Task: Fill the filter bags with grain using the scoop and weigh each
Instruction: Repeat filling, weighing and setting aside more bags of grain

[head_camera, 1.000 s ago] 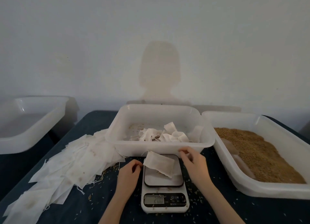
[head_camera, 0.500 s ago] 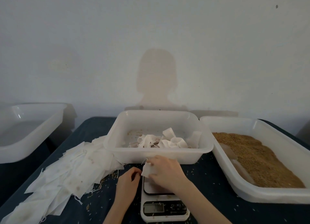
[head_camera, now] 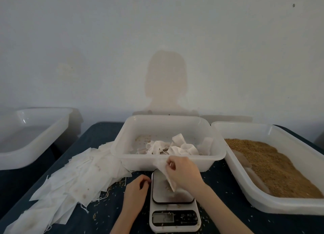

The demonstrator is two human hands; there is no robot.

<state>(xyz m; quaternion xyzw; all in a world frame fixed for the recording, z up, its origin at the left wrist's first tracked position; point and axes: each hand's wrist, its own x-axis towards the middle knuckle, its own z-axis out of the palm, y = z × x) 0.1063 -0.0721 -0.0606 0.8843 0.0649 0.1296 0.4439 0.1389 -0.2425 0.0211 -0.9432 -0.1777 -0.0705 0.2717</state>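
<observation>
The work looks well short of done: a few crumpled bags lie in the middle tub [head_camera: 168, 161], while a large fan of flat, empty filter bags [head_camera: 77, 177] waits on the worktop [head_camera: 105, 214] to its left, and the grain tub [head_camera: 263, 195] at right is full. No scoop shows clearly. The right hand [head_camera: 184, 176] pinches one filter bag [head_camera: 166, 174] by its upper edge above the scale [head_camera: 174, 207]; the bag hangs slanted, long axis running from upper left down to lower right. The left hand [head_camera: 137, 190] rests loosely curled beside the scale, holding nothing visible.
</observation>
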